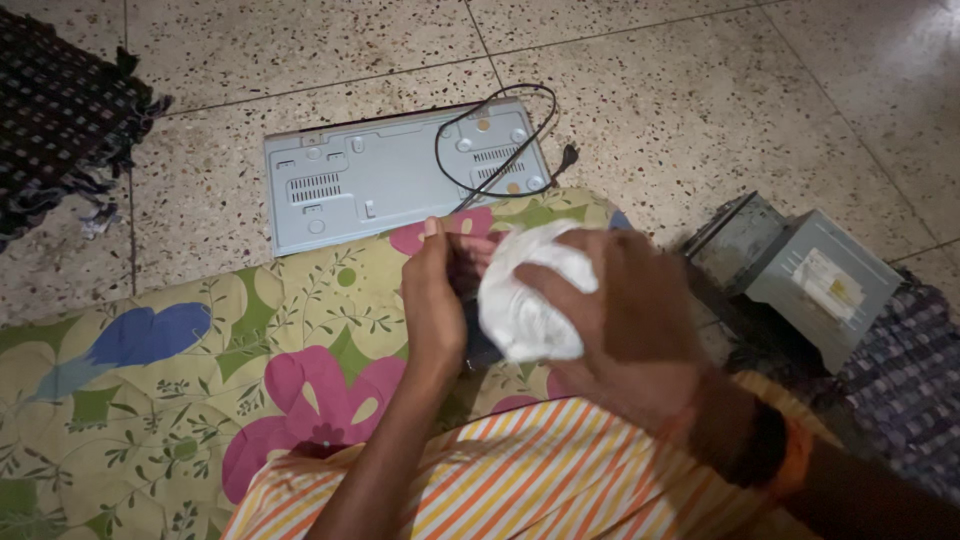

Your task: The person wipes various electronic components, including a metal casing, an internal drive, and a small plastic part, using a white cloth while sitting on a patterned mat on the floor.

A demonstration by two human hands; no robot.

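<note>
My right hand (640,320) has its grip closed around a crumpled white cloth (525,295), pressed on a dark object (478,345) my left hand (435,300) grips shut, over the flowered mat (150,380). Grey flat case (370,180) with black cable (500,140) lies on floor (700,90) beyond mat's far edge. Grey metal box (815,280), pale rectangular label with yellow patch (830,283) on top, right.

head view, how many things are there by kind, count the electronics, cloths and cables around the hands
Electronic units: 2, the flat grey unit and the boxy metal unit
Cloths: 4, the white cloth in the right hand, the floral cloth, two checked cloths
Cables: 1, the black cable
Small dark object at the left hand: 1
Total: 8
</note>
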